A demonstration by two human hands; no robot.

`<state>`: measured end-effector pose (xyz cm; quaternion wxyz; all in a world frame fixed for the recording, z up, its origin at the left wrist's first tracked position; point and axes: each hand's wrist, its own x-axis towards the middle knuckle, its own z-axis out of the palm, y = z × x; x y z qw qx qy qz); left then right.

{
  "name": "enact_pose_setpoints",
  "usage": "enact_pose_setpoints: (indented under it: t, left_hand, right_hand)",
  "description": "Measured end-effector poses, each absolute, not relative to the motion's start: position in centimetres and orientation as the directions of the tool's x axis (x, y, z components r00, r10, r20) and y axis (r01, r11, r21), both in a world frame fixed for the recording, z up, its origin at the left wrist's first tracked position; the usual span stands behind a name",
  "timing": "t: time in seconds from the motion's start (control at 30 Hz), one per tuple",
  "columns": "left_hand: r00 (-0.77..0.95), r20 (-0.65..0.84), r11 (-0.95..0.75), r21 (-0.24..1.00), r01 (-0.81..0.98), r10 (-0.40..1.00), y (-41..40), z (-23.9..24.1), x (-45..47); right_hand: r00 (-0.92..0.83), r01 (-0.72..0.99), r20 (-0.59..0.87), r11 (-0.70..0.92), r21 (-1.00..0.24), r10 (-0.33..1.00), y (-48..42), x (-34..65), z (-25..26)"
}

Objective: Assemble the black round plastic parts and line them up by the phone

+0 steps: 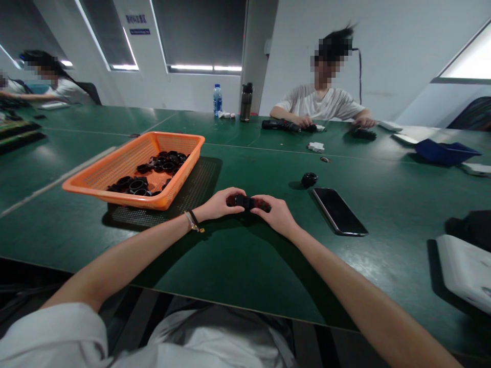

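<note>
My left hand [219, 204] and my right hand [276, 212] meet over the green table, both closed on a small black part [247, 202]. Its exact kind is hard to make out, since fingers cover both ends; dark reddish patches show beside the fingers. To the left, an orange plastic basket [115, 191] holds several black ring-shaped parts [169, 162]. Right of my hands lies a single round black part [309, 179], apart from them. Just in front of that part rests a smartphone [340, 212] with a dark screen.
A white device [466, 266] sits at the right edge of the green table [245, 266]. Across it, a person [320, 102] handles black parts. A water bottle [217, 99], a dark tumbler [246, 102] and a blue tray [447, 152] stand farther back. Another person [65, 89] sits at far left.
</note>
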<state>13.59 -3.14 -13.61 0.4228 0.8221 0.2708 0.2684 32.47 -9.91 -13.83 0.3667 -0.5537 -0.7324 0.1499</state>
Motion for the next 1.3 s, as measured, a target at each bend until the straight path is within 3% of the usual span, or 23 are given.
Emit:
enact_pose_setpoints:
  t: [1.3]
  left_hand:
    - [0.705, 0.197, -0.488, 0.840, 0.237, 0.681, -3.18, -13.47, 13.59]
  right_hand:
    - [-0.108, 0.667, 0.349, 0.328, -0.669, 0.931, -10.13, 32.10, -13.57]
